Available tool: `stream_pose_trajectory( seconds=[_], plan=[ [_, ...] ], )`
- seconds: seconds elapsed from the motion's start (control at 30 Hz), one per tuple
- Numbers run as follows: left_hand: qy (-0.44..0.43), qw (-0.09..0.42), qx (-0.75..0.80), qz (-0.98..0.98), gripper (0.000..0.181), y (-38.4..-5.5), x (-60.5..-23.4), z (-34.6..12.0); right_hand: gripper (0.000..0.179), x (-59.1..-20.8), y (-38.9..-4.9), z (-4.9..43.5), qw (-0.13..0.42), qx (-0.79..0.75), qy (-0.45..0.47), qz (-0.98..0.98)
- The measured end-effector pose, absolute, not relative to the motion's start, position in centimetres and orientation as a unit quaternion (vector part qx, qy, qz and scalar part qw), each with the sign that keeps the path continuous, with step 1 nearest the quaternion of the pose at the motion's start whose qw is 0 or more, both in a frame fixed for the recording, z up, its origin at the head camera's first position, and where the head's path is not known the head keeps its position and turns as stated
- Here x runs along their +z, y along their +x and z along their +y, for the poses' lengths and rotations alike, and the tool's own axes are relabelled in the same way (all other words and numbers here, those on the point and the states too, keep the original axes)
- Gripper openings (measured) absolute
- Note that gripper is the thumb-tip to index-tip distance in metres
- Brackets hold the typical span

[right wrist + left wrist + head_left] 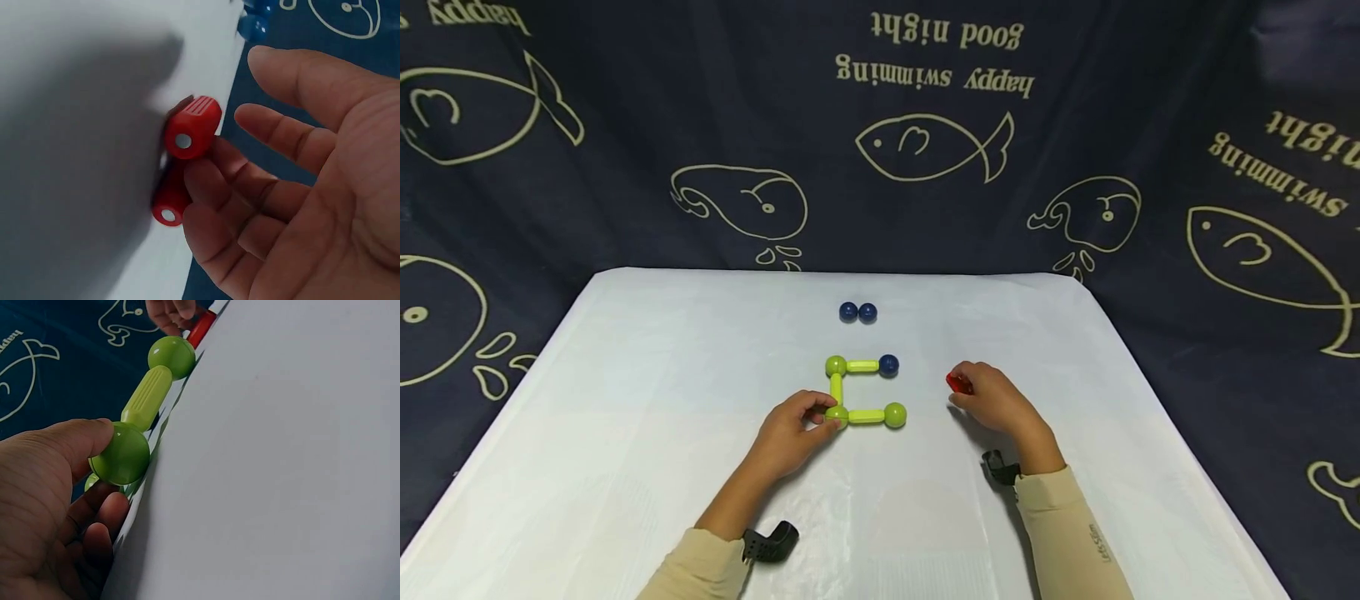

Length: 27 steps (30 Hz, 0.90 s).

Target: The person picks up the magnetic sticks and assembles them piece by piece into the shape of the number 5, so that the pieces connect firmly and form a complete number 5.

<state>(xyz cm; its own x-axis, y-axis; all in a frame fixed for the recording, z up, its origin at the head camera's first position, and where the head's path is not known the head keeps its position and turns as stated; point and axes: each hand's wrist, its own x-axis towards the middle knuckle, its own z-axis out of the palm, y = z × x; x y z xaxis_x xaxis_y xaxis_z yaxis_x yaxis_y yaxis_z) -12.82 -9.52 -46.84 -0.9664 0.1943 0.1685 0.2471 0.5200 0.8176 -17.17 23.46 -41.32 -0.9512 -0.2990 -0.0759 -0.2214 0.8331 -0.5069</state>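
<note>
A C-shaped build of yellow-green magnetic rods (867,416) and balls lies on the white table. Its near left corner is a green ball (122,459), which my left hand (793,432) pinches between thumb and fingers. Another green ball (895,415) ends the near arm; a dark blue ball (888,365) ends the far one. To the right, my right hand (997,402) is at two red magnetic rods (197,128) lying side by side. Its lower fingers touch the rods in the right wrist view, while thumb and index finger stand apart from them.
Two loose dark blue balls (858,312) sit together farther back on the white table (700,333). Behind it hangs a dark blue cloth (820,108) with fish and whale drawings. A black wrist strap (771,543) shows below the left hand.
</note>
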Motion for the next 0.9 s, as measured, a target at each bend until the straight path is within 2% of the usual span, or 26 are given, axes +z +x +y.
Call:
stream_pose_trajectory(
  seconds=[0.33,0.6,0.9],
  plan=[
    [-0.123,0.024,-0.477,-0.870,0.025,-13.0,-46.8,-9.5,0.033,-41.8,-17.0,22.2,0.092,-0.245,-0.134,0.956],
    [-0.117,0.016,-0.478,-0.870,0.025,-12.9,-46.9,-9.4,0.027,-42.1,-16.7,21.6,0.097,-0.223,-0.131,0.961],
    [-0.124,0.028,-0.477,-0.870,0.024,-13.0,-47.0,-9.4,0.021,-42.6,-16.0,21.7,0.096,-0.267,-0.135,0.949]
  ],
)
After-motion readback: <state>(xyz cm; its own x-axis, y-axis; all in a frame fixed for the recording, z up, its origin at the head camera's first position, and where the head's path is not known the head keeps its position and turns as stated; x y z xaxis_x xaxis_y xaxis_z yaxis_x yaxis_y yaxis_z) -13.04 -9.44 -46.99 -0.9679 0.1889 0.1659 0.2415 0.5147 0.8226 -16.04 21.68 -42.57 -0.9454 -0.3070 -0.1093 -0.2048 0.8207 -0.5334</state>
